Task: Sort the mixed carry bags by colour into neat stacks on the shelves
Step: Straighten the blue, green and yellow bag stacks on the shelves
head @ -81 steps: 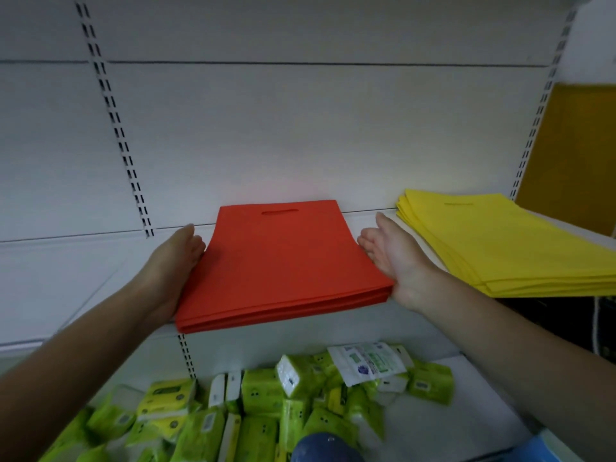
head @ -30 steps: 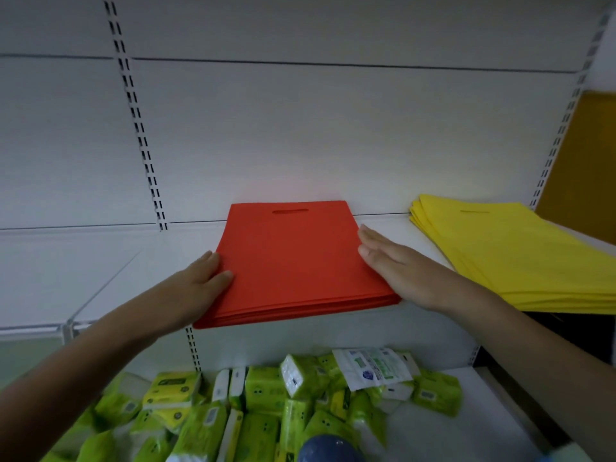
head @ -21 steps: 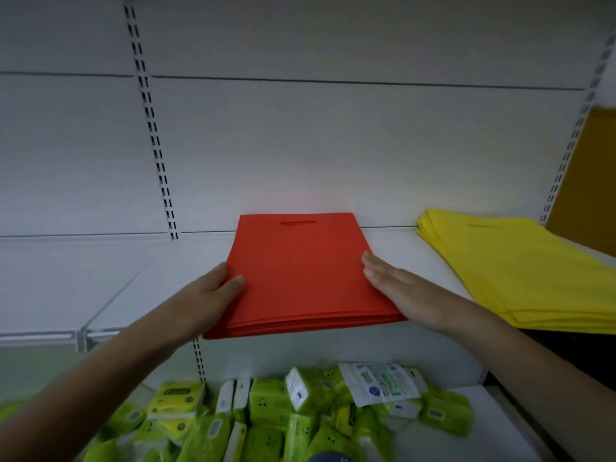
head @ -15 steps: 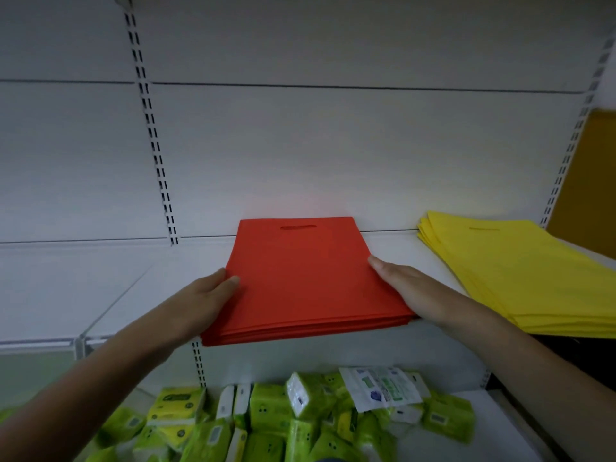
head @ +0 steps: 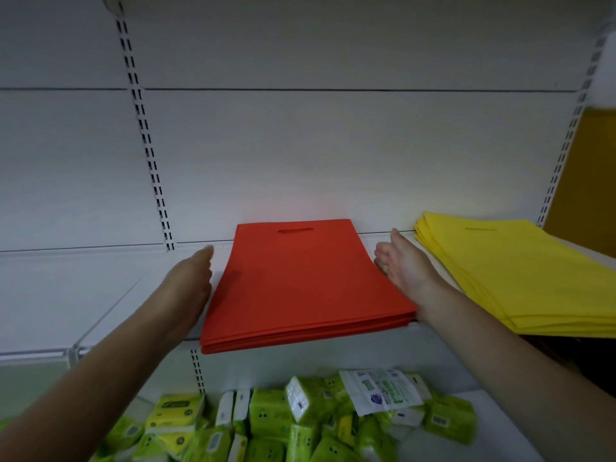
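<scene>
Green tissue packs [head: 266, 425] (heaped) on the lower shelf [head: 493, 451].

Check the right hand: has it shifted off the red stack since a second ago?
Yes. The right hand lay flat on top of the red stack; now it stands off the right edge, toward the yellow stack, palm facing the red bags.

Red-orange stack of bags [head: 300, 285], plain, one shade all over, handle slot a darker line near the far edge. Bright yellow stack of bags [head: 520, 275], plain too. White shelf [head: 110, 285] and pale grey-white back panel [head: 333, 155], with rows of small black slots down the upright strips [head: 146, 135]. Lime-green packets [head: 266, 425] below, with white ends and small dark marks. One white packet [head: 380, 391] printed in green and blue. Mustard-yellow panel [head: 586, 181] at far right.
</scene>
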The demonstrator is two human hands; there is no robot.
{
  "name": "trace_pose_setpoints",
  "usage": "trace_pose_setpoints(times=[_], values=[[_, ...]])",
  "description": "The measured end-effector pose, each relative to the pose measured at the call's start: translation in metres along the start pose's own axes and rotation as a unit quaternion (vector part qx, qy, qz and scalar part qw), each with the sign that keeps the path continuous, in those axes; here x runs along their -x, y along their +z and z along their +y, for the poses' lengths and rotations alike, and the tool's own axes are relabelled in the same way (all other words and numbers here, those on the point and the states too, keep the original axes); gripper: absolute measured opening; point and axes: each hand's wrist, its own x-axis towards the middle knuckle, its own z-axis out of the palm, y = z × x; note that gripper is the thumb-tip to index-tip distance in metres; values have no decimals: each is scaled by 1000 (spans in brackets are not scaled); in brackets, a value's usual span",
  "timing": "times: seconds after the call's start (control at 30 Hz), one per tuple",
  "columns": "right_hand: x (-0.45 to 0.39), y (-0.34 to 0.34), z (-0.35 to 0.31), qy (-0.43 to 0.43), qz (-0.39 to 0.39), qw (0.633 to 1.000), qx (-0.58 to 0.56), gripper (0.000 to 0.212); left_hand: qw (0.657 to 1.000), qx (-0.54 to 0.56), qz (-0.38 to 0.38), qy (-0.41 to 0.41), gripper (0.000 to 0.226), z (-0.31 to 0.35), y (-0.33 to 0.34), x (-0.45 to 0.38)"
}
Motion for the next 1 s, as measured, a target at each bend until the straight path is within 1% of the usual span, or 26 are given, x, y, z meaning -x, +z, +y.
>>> trace_pose_setpoints(times=[0.03, 0.13, 0.2, 0.23, 0.27, 0.3, 0.4, 0.47, 0.53, 0.67, 0.77, 0.8, 0.9, 1.0], values=[[0, 1, 1, -6, 4, 1000, -1, 69, 1000, 6, -1, 2, 45, 0, -1, -2], [1, 3, -1, -8, -22, 1000, -4, 69, 1000, -9, -10, 4, 32, -3, 7, -2], [5, 2, -4, -3, -13, 999, -43, 70, 1000, -9, -20, -5, 36, -2, 12, 2], [8, -1, -4, -4, -10, 997, -71, 70, 1000, -7, -15, 4, 46, 1, 10, 4], [11, -4, -3, -5, -7, 995, -96, 70, 1000, 6, -5, 13, 56, 6, 4, 6], [18, -8, -2, -9, 0, 994, -111, 70, 999, 27, 2, 25, 60, 10, -2, 8], [44, -18, -1, -37, 11, 995, -93, 68, 990, 115, -3, 82, 56, 22, -14, 18], [64, -21, -7, -63, 19, 994, -84, 62, 978, 163, -33, 124, 53, 34, -6, 32], [84, -25, -17, -91, 41, 991, -85, 55, 963, 201, -84, 159, 48, 43, 19, 53], [127, -38, -30, -124, 71, 988, -61, 38, 932, 223, -204, 199, 40, 39, 89, 102], [160, -55, -33, -126, 105, 986, -39, 39, 904, 246, -268, 225, 38, 26, 141, 134], [169, -63, -33, -126, 121, 984, -27, 39, 898, 252, -286, 219, 36, 23, 158, 141], [186, -90, -37, -119, 151, 981, 8, 40, 896, 243, -329, 175, 34, 13, 201, 153], [192, -127, -43, -129, 167, 977, 33, 40, 909, 195, -330, 165, 42, 4, 235, 148]])
